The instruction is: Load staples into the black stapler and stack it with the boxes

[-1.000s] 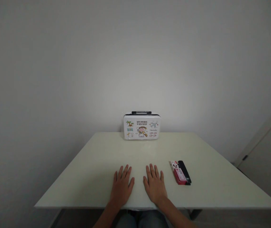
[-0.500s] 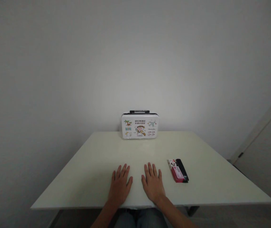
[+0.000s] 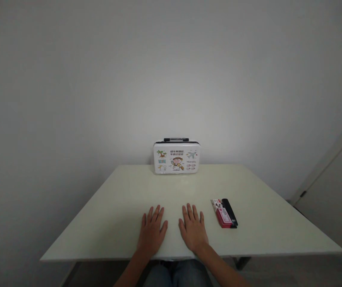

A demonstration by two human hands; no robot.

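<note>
My left hand (image 3: pixel 152 233) lies flat on the white table (image 3: pixel 123 191) near its front edge, palm down, fingers apart and holding nothing. Beside it, with a gap between the thumbs, my right hand (image 3: pixel 193 229) rests the same way, flat and empty. To the right of that hand, without touching it, is a small red-and-white pack (image 3: pixel 224 217) with a long black item (image 3: pixel 229 212) along its side. I cannot make out exactly what kind they are. Both hands are well in front of a white case (image 3: pixel 176 158) with cartoon prints and a black handle on top.
The case stands upright at the table's back edge, close to the grey wall (image 3: pixel 171 79). A door-like panel (image 3: pixel 335 191) with a small dark fitting is at the far right. My legs (image 3: pixel 176 274) are under the front edge.
</note>
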